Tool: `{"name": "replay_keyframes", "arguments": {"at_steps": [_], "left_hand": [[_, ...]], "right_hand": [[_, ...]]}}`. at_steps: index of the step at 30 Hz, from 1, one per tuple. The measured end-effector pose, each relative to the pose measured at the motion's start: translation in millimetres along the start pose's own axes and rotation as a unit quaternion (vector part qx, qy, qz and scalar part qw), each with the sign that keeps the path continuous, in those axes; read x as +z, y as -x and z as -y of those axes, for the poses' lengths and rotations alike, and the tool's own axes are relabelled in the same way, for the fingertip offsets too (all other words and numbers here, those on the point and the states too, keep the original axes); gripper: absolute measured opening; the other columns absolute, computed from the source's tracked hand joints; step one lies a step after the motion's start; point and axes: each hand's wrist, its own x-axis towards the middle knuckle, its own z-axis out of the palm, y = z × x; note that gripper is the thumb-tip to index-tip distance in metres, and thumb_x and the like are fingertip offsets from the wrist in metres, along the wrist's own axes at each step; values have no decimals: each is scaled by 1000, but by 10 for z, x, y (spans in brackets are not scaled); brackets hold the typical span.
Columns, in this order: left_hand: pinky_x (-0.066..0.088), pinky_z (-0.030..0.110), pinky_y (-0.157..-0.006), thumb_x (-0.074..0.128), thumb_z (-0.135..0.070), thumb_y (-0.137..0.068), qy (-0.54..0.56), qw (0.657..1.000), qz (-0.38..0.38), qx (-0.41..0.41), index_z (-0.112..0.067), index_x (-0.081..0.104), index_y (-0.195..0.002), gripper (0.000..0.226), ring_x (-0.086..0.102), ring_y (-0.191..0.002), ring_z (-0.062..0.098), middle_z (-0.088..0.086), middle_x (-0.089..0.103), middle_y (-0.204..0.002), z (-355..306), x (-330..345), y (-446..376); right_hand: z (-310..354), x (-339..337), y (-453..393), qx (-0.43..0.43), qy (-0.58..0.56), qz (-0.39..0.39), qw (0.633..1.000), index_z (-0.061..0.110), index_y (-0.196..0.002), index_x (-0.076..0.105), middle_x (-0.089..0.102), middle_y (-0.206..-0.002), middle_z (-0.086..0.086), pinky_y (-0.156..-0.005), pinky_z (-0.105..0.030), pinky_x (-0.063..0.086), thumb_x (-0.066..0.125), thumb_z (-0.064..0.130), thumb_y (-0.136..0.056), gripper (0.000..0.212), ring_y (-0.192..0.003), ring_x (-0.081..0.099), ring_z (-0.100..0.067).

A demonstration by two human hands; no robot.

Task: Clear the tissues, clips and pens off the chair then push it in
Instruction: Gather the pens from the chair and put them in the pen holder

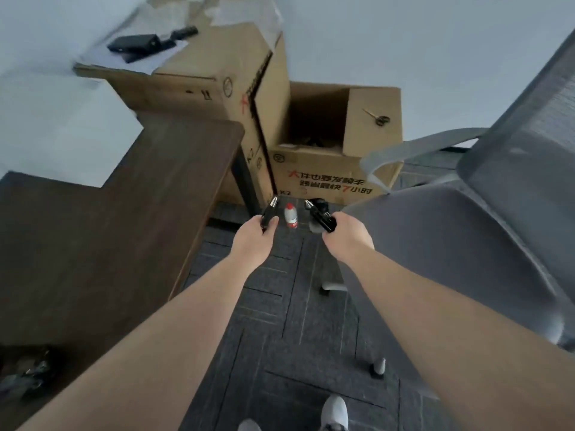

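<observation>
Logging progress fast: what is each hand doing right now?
Left hand: closed around a black pen.
Right hand: closed around black pens; how many cannot be told.

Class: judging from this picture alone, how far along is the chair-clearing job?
Done: the chair seat looks bare. In hand: the left hand and right hand each hold a black pen. Left: put them down, then push the chair in at the desk.

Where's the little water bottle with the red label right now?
In the head view, the bottle stands on the grey carpet just below the printed cardboard box, seen between the left hand and right hand.
</observation>
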Motion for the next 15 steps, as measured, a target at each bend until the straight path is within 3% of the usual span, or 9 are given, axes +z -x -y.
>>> {"name": "replay_keyframes", "arguments": {"at_steps": [4,7,11,15], "left_hand": [[31,25,-48,38,-40,-99,53,996,-60,-36,-20,46,-78,30,42,-52,13,-3,44,-62,389,-621,135],[31,28,-49,39,-41,-99,105,987,-106,-59,-19,46,-79,31,41,-53,14,-3,44,-63,700,-1028,330],[34,30,-49,39,-43,-98,151,972,-155,-89,-14,48,-83,34,41,-50,15,-1,43,-61,1144,-1557,641],[36,29,-51,39,-43,-98,190,953,-203,-117,-13,49,-87,33,41,-51,14,-1,43,-62,1511,-2104,921]], "right_hand": [[745,421,78,-73,0,26,997,21,-92,52,59,-83,-4,-55,-29,42,52,19,-92,2,-71,56,-23],[1194,798,219,-109,9,47,993,19,-94,54,59,-86,-6,-60,-31,43,52,18,-92,3,-80,57,-27],[1755,1258,475,-145,23,65,987,18,-92,51,51,-72,2,-50,-27,35,53,18,-92,2,-66,51,-19],[2378,1721,772,-176,-4,91,980,18,-99,54,55,-78,1,-64,-33,49,54,17,-92,7,-75,57,-22]]}}
